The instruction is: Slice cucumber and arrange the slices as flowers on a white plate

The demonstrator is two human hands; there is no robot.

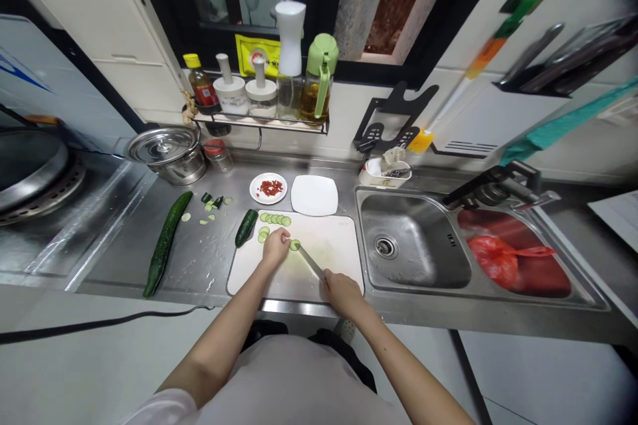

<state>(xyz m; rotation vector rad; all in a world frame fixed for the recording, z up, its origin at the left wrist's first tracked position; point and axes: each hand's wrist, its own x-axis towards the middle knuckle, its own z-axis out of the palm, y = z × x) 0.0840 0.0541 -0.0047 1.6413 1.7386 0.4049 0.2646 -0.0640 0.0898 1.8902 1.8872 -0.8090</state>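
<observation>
My right hand (343, 292) is wrapped round the handle of a knife (312, 261), whose blade points up and left across the white cutting board (329, 239). At the blade's tip lies a round cucumber slice (294, 246). Just left of that slice is my left hand (277, 247), fingers curled and pinched together; whatever they hold is hidden. Several cucumber slices (275, 219) overlap in a row along the board's top left, with more beside my left hand. A cut piece of cucumber (246, 228) rests at the board's left edge.
A whole cucumber (167, 242) and cucumber scraps (212, 206) lie on the steel counter to the left. Behind the board sit a plate of chopped red pieces (270, 188) and a white square plate (314, 194). A double sink (416, 239) borders the board's right, with a red bag (498, 262) in its far basin.
</observation>
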